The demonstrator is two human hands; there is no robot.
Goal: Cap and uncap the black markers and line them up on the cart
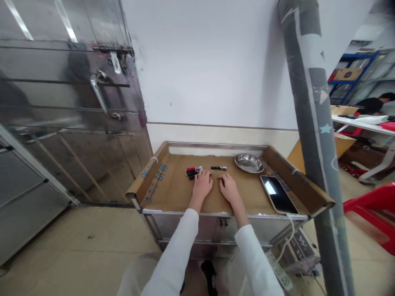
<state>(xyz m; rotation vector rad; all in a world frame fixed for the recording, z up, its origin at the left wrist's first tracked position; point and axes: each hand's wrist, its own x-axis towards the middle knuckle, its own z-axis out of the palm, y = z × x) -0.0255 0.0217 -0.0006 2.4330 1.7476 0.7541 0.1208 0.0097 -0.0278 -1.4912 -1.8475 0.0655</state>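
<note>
My left hand [202,184] lies flat, palm down, on the cardboard-lined cart top [175,189], fingers stretched out. Its fingertips are just beside a small bunch of markers [193,171], red and black. My right hand [227,186] rests flat on the cardboard too, fingers apart, holding nothing. A single black marker [218,168] lies a little beyond its fingertips. Both arms wear white sleeves.
A steel bowl [249,163] sits at the back right of the cart. A phone [278,194] with a cable lies near the right edge. A grey rolled mat [311,123] leans at the right. A steel door [68,102] stands left. A person sits far right.
</note>
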